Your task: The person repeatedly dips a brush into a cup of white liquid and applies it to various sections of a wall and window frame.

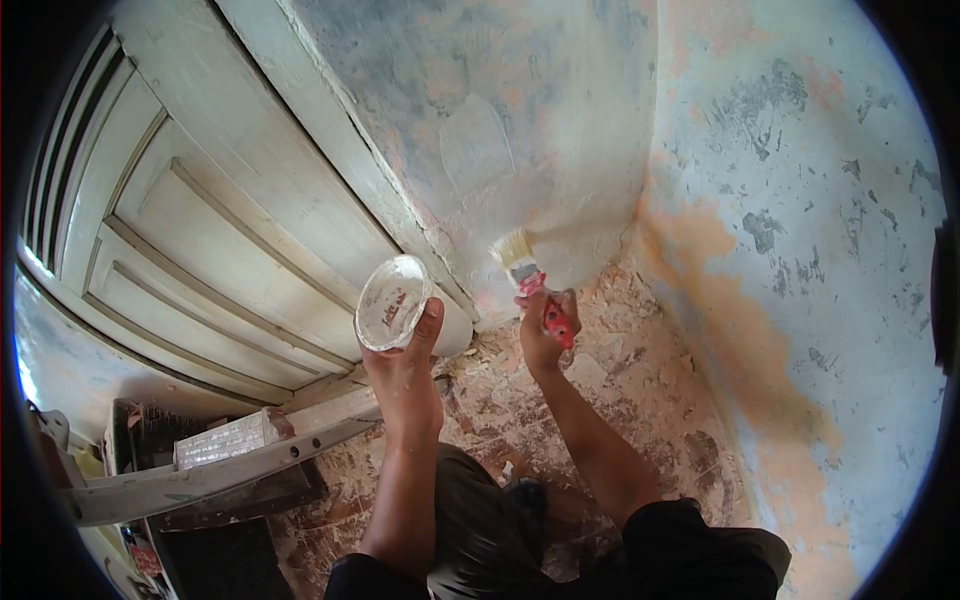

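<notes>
My left hand (405, 375) grips a white tub (392, 303), its thumb over the rim at the right. The tub's round face is turned up toward me, smeared with white and marked with reddish writing. In my right hand (543, 330) is a paintbrush (515, 252) with a red handle, fingers closed around it. Its pale, wide bristles point up and left, close to the patchy grey wall (560, 130). Behind my left thumb shows a rounded white surface (457, 328), partly hidden.
On the left stands a cream panelled door (220, 240) with slats. A pale rail (230, 490) crosses below it, beside a whitish block (230, 442). Debris covers the reddish floor (640, 400). At right rises a peeling blue-white wall (830, 250) with orange patches.
</notes>
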`<action>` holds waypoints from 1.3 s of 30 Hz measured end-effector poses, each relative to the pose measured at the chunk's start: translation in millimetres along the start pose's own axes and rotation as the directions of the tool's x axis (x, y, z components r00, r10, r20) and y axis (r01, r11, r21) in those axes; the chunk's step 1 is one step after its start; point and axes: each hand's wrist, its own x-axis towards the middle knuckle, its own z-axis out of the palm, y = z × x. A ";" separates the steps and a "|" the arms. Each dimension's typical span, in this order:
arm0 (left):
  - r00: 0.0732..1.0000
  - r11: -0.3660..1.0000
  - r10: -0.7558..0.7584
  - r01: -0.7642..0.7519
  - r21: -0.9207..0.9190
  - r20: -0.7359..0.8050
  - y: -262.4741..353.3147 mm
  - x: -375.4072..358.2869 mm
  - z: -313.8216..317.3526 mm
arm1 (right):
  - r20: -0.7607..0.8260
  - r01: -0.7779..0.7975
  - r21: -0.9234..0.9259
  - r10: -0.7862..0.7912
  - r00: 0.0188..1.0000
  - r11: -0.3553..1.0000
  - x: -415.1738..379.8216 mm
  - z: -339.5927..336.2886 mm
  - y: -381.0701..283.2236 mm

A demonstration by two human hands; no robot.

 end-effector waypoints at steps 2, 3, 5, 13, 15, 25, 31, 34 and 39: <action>1.000 1.000 0.014 -0.014 -0.001 0.003 1.5 -0.6 -3.3 | -0.097 -0.115 0.226 0.140 0.985 0.967 18.3 13.1 -35.2; 0.999 0.999 0.035 -0.035 0.006 0.006 3.6 -0.7 -5.3 | -0.131 -0.159 0.339 0.214 0.968 0.927 35.9 22.8 -56.8; 0.998 0.997 0.062 -0.062 0.035 -0.005 6.1 -2.5 -10.1 | -0.049 -0.079 0.310 0.099 0.994 0.948 87.9 44.4 -101.0; 0.986 0.980 0.141 -0.127 0.155 -0.086 0.3 8.5 -30.6 | -0.029 0.176 0.707 -0.221 0.975 0.685 171.5 92.2 -272.9; 0.983 0.980 0.145 -0.127 0.152 -0.111 2.4 8.8 -34.7 | -0.086 0.191 0.737 -0.190 0.978 0.649 154.2 100.7 -224.3; 0.973 0.968 0.203 -0.183 0.170 -0.106 2.4 3.5 -22.9 | 0.051 -0.432 0.353 0.444 0.895 0.830 -74.1 11.7 25.2; 0.969 0.968 0.213 -0.193 0.161 -0.123 -4.0 8.6 -17.2 | 0.161 -0.288 0.541 0.239 0.958 0.790 46.2 80.1 -100.3; 0.955 0.958 0.252 -0.223 0.178 -0.157 -8.3 15.1 -20.1 | 0.188 -0.184 0.664 0.076 0.979 0.725 98.7 92.5 -188.9; 0.952 0.958 0.260 -0.234 0.164 -0.161 -8.7 18.3 -31.1 | 0.152 0.125 0.594 -0.263 0.953 0.795 85.7 91.7 -179.3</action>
